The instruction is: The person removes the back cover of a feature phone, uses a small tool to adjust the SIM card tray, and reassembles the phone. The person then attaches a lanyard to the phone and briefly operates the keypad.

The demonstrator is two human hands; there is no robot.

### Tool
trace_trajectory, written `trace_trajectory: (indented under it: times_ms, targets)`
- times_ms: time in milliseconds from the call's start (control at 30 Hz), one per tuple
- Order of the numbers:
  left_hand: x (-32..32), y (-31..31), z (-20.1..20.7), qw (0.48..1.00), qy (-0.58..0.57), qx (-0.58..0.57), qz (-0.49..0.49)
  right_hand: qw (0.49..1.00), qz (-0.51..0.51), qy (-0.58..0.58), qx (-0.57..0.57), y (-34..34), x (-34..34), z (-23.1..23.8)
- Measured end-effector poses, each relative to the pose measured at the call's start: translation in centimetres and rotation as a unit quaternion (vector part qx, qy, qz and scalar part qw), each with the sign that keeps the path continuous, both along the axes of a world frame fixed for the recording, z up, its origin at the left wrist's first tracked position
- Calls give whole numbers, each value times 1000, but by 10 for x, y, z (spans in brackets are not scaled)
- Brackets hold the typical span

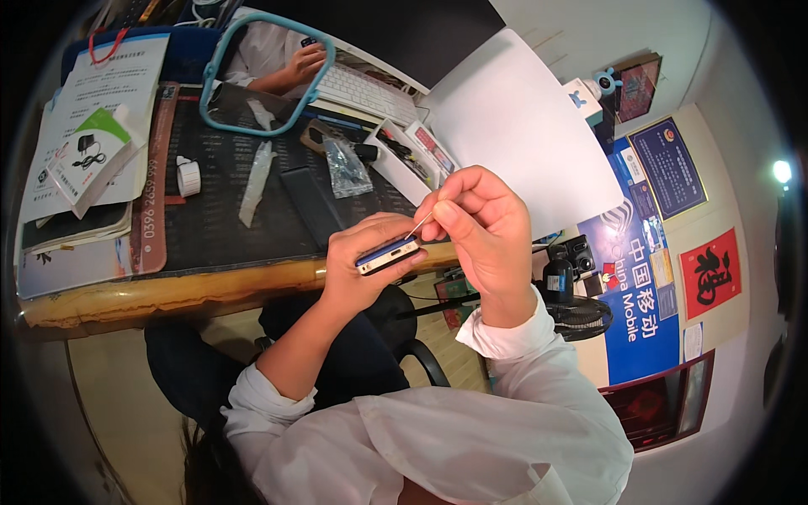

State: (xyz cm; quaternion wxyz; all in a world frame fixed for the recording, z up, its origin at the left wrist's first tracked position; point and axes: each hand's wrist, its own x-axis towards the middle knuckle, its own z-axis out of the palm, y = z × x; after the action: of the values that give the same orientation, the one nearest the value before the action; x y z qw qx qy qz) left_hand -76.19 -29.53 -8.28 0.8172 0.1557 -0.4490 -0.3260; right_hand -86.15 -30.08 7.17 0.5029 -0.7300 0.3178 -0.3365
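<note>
The left hand (pixel 364 263) comes up on a bare forearm with its white sleeve pushed back, fingers curled closed around a small blue-and-silver phone (pixel 386 255) held edge-up above the wooden desk edge (pixel 168 295). Just right of those fingers, the right hand (pixel 486 227) bends at the wrist, thumb and forefinger pinched shut on a thin pin (pixel 421 224) whose tip meets the phone's edge.
</note>
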Motion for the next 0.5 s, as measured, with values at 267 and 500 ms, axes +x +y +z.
trace_trajectory:
  times_ms: [267,500]
  targets:
    - [-30,-15,-7,997,-69,31,7,999,-31,-44,7,2,-45,-9]
    - [-48,-30,-26,994,-98,50,15,996,-42,-82,15,-9,-75,-25]
